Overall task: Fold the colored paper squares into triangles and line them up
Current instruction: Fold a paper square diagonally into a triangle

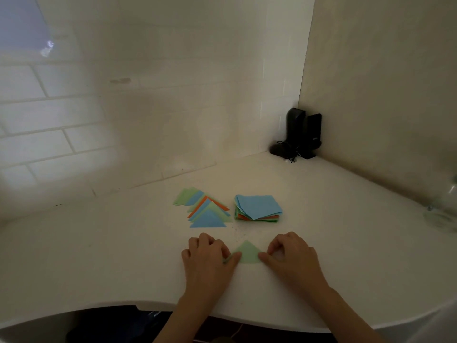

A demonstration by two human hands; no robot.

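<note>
Pinching a green triangle (247, 253) at its corners, left hand (207, 256) and right hand (291, 253); beyond it, folded row (205, 209) growing, square stack (258, 207) still waiting.

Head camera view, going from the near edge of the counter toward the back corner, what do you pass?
Green triangle pinched between left hand and right hand → row of folded triangles and, beside it, stack of unfolded squares → black device in the corner.
</note>
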